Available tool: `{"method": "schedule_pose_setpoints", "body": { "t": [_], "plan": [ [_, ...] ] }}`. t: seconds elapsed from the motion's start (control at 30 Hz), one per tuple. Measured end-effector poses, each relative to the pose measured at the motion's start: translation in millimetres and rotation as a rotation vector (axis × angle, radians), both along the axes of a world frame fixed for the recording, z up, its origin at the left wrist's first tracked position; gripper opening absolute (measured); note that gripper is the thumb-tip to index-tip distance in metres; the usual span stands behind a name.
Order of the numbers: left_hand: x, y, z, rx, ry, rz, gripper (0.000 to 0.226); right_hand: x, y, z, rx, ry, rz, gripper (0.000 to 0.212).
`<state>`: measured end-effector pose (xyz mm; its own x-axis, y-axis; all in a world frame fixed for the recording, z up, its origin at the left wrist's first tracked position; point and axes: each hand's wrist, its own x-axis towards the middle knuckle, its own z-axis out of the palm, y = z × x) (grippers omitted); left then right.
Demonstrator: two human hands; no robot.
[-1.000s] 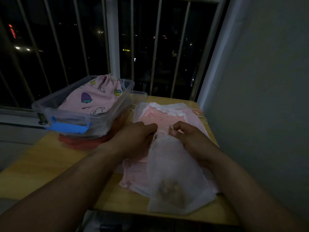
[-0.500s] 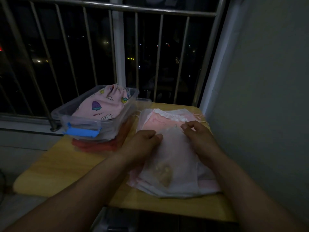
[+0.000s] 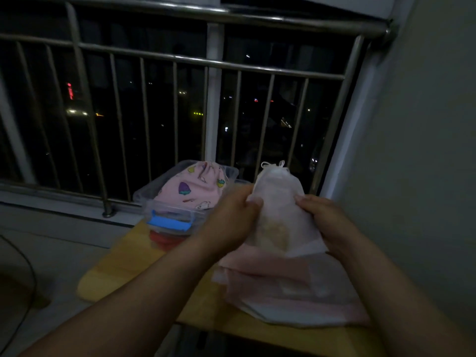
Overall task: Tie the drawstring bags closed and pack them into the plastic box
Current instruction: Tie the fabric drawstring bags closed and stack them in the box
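Outside, red sign (image 3: 70, 91), illegible; white bag (image 3: 279, 202) between left hand (image 3: 231, 215) and right hand (image 3: 327, 217).

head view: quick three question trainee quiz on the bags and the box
1. True or false: the white translucent drawstring bag lies inside the clear plastic box.
2. How many hands grip the white bag? A none; B one; C two.
3. Fill in: the pink printed fabric bag sits in the ____.
Key: 1 false, it is held up over the wooden table; 2 C, left hand and right hand each grip a side; 3 clear plastic box.
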<state>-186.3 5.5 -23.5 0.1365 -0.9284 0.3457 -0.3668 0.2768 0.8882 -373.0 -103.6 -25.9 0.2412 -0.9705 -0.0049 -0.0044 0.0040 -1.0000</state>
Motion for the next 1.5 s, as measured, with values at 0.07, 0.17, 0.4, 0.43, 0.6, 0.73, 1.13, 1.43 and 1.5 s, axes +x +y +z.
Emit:
{"method": "schedule_pose_setpoints", "body": {
  "t": [0.07,0.17,0.4,0.43,0.6,0.73,1.13,1.43,1.5],
  "plan": [
    [19.4,-2.7,22.7,-0.009,-0.007,0.146,0.019,24.5,-0.9,14.1,0.01,-0.033,0.016,0.017],
    [70.5,-16.8,50.9,-0.032,-0.155,0.397,0.017,73.1,-3.2,32.6,-0.06,-0.068,0.081,0.021],
    [167.3,-32.6,58.8,0.176,-0.465,0.557,0.025,147.5,-10.9,42.2,-0.431,0.401,0.046,0.014],
    [172.7,-34.7,54.7,0.196,-0.57,0.577,0.034,153.7,-14.2,39.2,-0.496,0.493,0.042,0.016],
    [153.7,-42.3,47.9,0.282,-0.792,0.3,0.054,179.6,-26.0,33.5,-0.733,0.744,0.164,0.038],
    [150.0,-58.5,36.0,0.525,-0.912,0.081,0.062,185.0,-31.9,29.3,-0.72,1.118,0.273,0.043],
    [111.1,-58.5,39.3,0.173,-1.063,0.238,0.057,89.1,-38.0,-4.4,-0.586,0.689,0.019,0.02],
    [22.4,-81.3,25.2,-0.085,-0.818,0.113,0.032,-5.6,-38.4,-31.8,-0.255,0.602,-0.099,0.028],
    [9.0,-84.1,9.3,-0.061,-0.849,0.097,0.033,-17.7,-42.1,-42.5,-0.142,0.539,-0.116,0.027]
  ]
}}
